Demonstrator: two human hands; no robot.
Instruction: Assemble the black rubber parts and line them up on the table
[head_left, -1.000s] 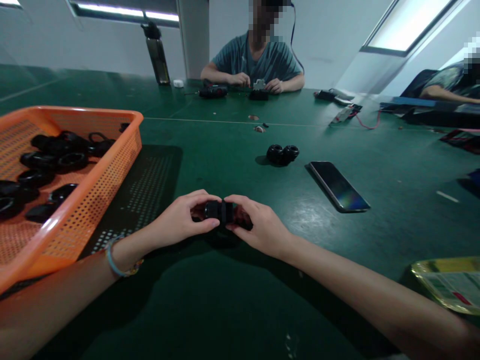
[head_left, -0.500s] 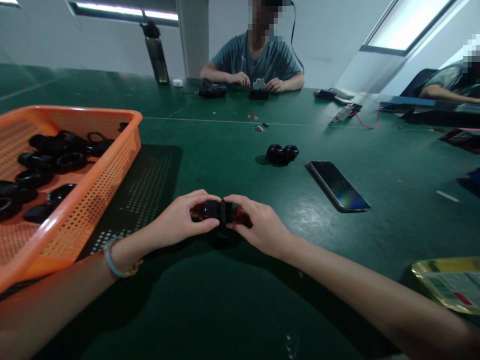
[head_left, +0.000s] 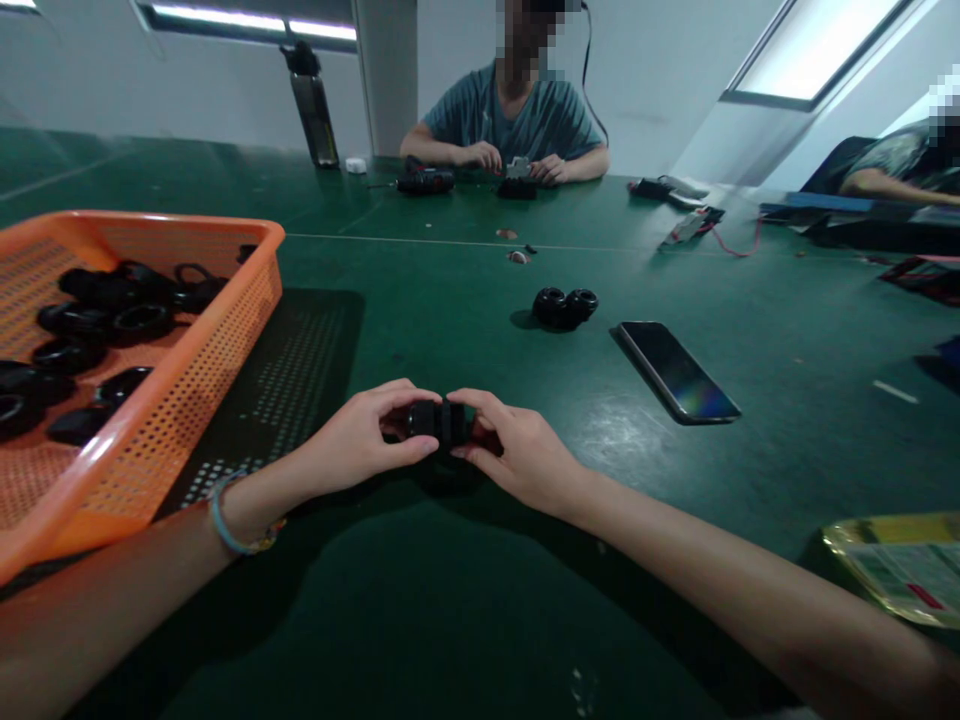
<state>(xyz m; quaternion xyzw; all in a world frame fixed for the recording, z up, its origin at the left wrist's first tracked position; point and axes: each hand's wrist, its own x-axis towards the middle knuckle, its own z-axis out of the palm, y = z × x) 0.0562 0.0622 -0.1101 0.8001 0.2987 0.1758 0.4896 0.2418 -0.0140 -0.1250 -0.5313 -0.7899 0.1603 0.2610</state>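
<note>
Between both hands, just above the green table, lies a black ribbed cylindrical fitting, held sideways. My left hand grips its left end with the thumb in front and the fingers behind. On the right end, my right hand is closed with thumb and fingertips. The fingers partly cover the fitting, so its ends are hidden. Farther off, a pair of black ring-shaped fittings stands on the table, touching nothing of mine.
An orange perforated basket with several black fittings stands at left. A phone lies to the right, a yellow-edged packet nearer. Across the table a person handles a small part beside a power drill; a bottle stands behind.
</note>
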